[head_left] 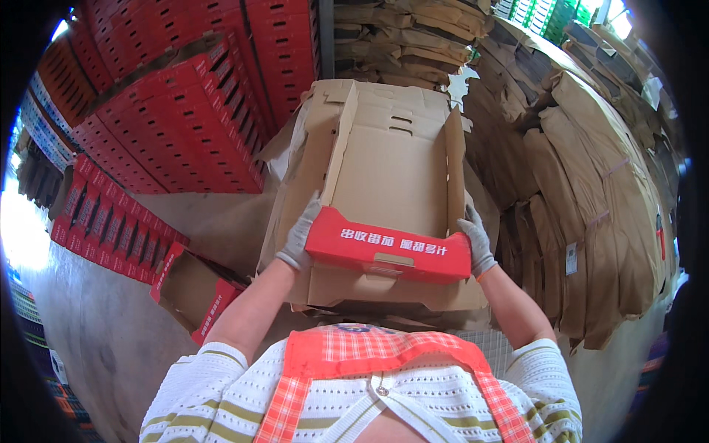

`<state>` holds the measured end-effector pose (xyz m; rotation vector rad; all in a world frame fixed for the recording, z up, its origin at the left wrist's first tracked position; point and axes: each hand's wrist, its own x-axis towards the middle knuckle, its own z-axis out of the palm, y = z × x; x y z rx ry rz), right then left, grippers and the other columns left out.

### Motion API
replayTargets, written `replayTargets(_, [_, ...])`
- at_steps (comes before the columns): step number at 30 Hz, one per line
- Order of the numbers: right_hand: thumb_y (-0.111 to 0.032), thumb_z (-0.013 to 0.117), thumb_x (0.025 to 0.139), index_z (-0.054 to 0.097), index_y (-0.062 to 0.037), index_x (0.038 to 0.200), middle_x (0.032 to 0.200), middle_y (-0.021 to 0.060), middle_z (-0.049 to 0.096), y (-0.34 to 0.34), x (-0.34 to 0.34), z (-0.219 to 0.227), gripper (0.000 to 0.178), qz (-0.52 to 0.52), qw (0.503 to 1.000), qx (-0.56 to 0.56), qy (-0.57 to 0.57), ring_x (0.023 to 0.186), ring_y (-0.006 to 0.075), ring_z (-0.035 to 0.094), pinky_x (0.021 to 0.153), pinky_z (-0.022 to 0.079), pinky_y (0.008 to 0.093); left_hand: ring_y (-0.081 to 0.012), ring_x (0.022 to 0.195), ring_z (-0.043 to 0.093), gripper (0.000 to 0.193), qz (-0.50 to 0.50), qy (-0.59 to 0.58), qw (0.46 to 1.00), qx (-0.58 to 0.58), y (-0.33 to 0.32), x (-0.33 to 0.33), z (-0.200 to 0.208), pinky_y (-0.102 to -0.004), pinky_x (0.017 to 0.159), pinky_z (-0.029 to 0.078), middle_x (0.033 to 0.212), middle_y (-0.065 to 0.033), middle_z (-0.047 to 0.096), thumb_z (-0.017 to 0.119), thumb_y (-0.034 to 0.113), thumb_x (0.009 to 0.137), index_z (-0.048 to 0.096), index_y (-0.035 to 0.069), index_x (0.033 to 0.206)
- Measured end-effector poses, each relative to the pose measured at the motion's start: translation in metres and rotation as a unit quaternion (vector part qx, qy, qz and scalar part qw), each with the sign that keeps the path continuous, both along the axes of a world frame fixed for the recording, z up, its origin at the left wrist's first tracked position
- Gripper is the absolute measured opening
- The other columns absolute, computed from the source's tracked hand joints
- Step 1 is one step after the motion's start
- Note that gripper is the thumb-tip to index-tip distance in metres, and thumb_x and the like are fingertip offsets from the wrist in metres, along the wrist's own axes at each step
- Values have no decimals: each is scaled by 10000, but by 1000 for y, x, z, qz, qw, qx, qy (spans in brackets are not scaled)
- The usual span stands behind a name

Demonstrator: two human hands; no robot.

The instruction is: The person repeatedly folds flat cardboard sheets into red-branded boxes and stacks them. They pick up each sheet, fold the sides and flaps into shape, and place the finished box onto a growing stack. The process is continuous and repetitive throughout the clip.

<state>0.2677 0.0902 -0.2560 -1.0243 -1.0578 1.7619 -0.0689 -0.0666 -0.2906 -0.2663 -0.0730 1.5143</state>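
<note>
A part-folded cardboard box (391,173) lies before me, plain brown inside, its two long side walls standing up and its far end flat. The near end wall (384,247) is upright, with a red outer face, white print and a handle slot. At that wall's left corner, my left hand (300,235), in a grey glove, is closed on the cardboard. My right hand (478,240), gloved alike, grips the right corner, its fingers partly behind the side wall. Beneath the box is a pile of flat cardboard sheets (295,181).
Folded red boxes (166,122) rise in tall stacks at the far left. A lower row of red boxes (111,221) runs along the floor, ending in an open box (193,288) by my left forearm. Brown-wrapped bundles (583,214) crowd the right side; more bundles (399,44) stand behind.
</note>
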Motion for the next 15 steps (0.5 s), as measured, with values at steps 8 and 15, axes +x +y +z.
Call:
replayTargets(8, [-146, 557, 751, 402, 40, 1419, 1285, 137, 564, 12, -4, 190, 710, 244, 943, 222, -49, 1148, 222, 575, 977, 475, 327, -215, 1052, 599, 255, 73, 251, 964, 45, -17, 79, 13, -396, 959, 486, 1096, -94, 632, 556, 208, 890, 591, 54, 1091])
replayTargets(15, [-172, 697, 652, 478, -36, 1371, 1386, 221, 496, -96, -96, 282, 764, 239, 487, 683, -490, 1289, 407, 460, 1106, 366, 412, -293, 1169, 582, 323, -307, 450, 833, 95, -18, 148, 19, -445, 928, 489, 1271, -125, 610, 490, 188, 960, 619, 89, 1238])
